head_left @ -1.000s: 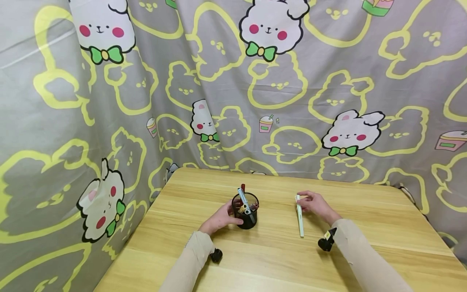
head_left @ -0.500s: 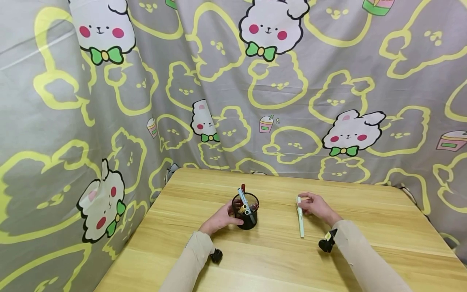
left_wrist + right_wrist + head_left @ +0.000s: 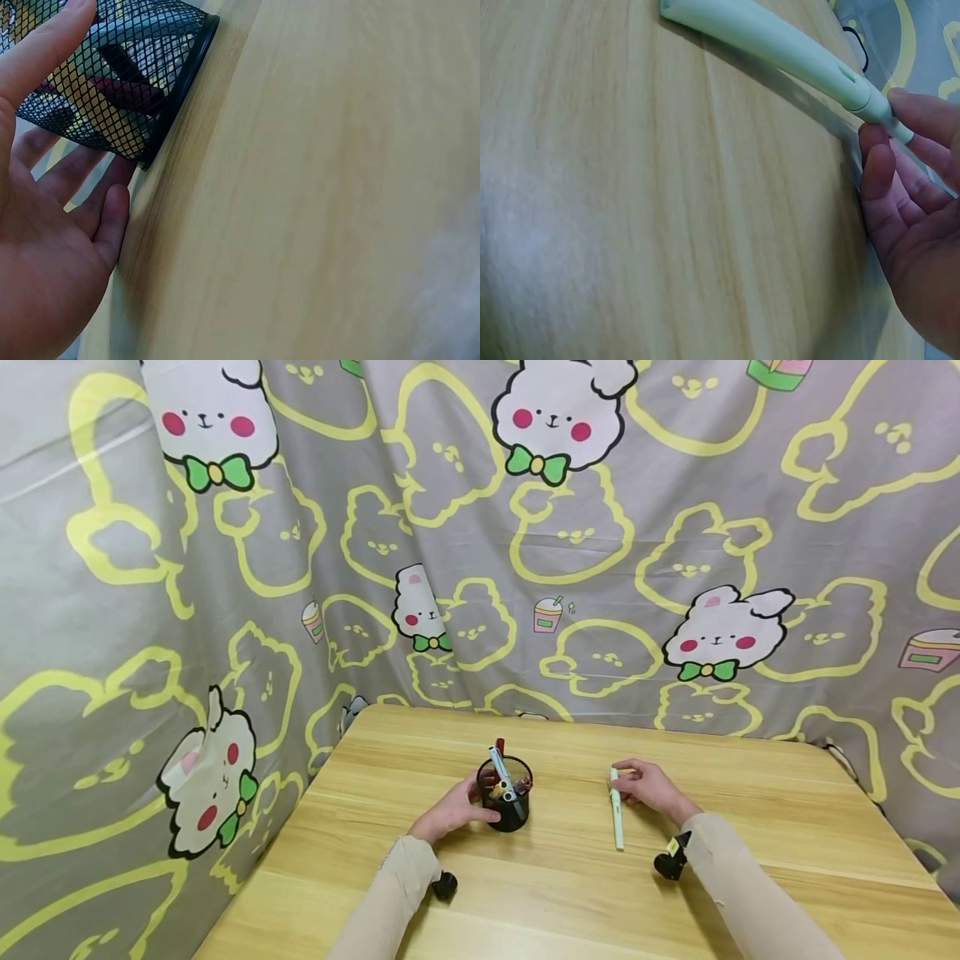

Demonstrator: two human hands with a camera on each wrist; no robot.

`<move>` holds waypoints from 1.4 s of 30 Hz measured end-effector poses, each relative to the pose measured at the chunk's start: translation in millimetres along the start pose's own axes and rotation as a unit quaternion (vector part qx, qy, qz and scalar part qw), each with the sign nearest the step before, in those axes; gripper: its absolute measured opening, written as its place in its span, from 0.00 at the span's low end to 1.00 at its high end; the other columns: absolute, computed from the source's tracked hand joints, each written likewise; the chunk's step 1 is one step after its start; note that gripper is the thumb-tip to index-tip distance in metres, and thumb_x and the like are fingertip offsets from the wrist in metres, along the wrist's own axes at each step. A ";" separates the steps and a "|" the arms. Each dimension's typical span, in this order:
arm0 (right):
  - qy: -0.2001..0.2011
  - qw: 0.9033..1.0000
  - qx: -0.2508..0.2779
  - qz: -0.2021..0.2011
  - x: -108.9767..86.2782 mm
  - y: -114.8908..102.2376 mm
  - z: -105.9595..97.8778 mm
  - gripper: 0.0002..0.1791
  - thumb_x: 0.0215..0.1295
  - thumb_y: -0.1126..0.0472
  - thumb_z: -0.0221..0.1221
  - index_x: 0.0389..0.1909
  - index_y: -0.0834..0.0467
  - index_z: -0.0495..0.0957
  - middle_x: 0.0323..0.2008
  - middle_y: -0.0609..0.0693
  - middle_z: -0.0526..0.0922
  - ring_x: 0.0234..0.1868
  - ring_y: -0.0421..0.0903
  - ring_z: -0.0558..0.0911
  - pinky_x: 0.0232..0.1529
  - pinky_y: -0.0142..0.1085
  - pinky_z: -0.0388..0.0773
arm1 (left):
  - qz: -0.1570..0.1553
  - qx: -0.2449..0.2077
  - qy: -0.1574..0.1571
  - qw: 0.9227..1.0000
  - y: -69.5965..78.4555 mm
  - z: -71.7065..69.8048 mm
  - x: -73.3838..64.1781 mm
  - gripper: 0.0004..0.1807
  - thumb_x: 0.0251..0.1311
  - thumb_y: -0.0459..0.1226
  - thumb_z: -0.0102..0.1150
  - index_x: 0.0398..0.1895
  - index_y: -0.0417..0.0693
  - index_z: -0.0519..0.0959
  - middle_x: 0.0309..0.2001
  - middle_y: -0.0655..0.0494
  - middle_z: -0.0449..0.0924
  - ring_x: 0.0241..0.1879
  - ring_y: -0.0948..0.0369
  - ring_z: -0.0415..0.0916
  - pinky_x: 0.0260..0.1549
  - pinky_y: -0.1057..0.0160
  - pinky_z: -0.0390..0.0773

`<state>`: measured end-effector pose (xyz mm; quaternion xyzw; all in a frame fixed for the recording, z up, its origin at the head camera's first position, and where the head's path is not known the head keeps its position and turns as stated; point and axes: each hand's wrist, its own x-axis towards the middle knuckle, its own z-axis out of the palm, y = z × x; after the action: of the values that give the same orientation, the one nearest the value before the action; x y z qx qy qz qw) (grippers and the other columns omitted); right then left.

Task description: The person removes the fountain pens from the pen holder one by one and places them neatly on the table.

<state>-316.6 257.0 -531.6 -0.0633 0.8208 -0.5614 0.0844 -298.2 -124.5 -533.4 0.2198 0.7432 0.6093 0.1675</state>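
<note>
Black and upright on the table point(image 3: 555, 893), a mesh cup point(image 3: 512, 814) is gripped by the left hand point(image 3: 455, 807) in the head view, a pale green pen point(image 3: 617, 822) to its right by the right hand point(image 3: 651, 787). Left wrist: the cup is clasped between thumb point(image 3: 45, 45) and fingers point(image 3: 73, 172). Right wrist: the pen's end is pinched by fingertips point(image 3: 877, 171).

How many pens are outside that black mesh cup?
1: the pale green pen, to the right of the black mesh cup, pinched near its far end by the right hand. More pens are in the cup, some perhaps hidden.
</note>
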 end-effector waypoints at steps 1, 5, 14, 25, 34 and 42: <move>0.001 1.000 0.001 0.001 0.2 0.5 0.0 0.27 0.62 0.67 0.60 0.58 0.75 0.65 0.38 0.63 0.83 0.26 0.45 0.80 0.27 0.36 0.78 | 0.000 0.001 -0.001 1.000 0.2 -0.1 0.0 0.43 0.49 0.29 0.69 0.69 0.50 0.60 0.64 0.50 0.67 0.62 0.54 0.65 0.61 0.53 0.62; -0.001 1.000 -0.007 0.002 0.2 0.9 -0.2 0.27 0.62 0.66 0.61 0.58 0.75 0.66 0.38 0.63 0.83 0.27 0.45 0.81 0.28 0.37 0.79 | -0.001 0.003 0.000 1.000 1.0 -0.4 -0.1 0.43 0.49 0.29 0.69 0.69 0.49 0.61 0.64 0.50 0.67 0.62 0.54 0.65 0.61 0.53 0.62; -0.005 1.000 -0.030 0.004 1.6 0.0 -0.1 0.27 0.61 0.66 0.61 0.58 0.75 0.67 0.38 0.59 0.82 0.28 0.45 0.80 0.29 0.37 0.79 | -0.003 0.011 0.002 1.000 2.6 0.3 -0.7 0.42 0.49 0.30 0.70 0.68 0.49 0.61 0.64 0.50 0.67 0.62 0.54 0.65 0.61 0.53 0.61; -0.006 0.999 -0.041 -0.006 0.1 -4.5 3.6 0.25 0.61 0.67 0.61 0.55 0.75 0.68 0.37 0.58 0.80 0.28 0.45 0.79 0.28 0.37 0.78 | 0.010 0.002 -0.002 1.000 2.5 0.8 0.5 0.42 0.48 0.28 0.69 0.68 0.48 0.62 0.63 0.50 0.68 0.63 0.54 0.64 0.62 0.54 0.60; -0.010 0.997 -0.067 -0.028 0.4 -2.7 8.0 0.18 0.60 0.68 0.61 0.49 0.74 0.73 0.37 0.59 0.80 0.29 0.47 0.80 0.29 0.38 0.79 | 0.012 -0.001 0.000 1.000 1.8 1.5 -0.4 0.41 0.48 0.27 0.69 0.67 0.48 0.63 0.62 0.51 0.69 0.63 0.54 0.63 0.62 0.54 0.60; -0.005 0.998 -0.063 -0.031 1.3 -1.5 7.5 0.20 0.60 0.69 0.61 0.51 0.74 0.72 0.37 0.58 0.78 0.27 0.45 0.79 0.27 0.36 0.78 | 0.014 0.002 0.000 1.000 0.9 1.1 0.8 0.42 0.48 0.27 0.69 0.68 0.47 0.62 0.62 0.49 0.69 0.62 0.52 0.64 0.61 0.52 0.61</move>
<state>-316.3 249.3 -533.0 -0.0964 0.8517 -0.5106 0.0673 -298.2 -123.1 -532.7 0.2301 0.7413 0.6103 0.1583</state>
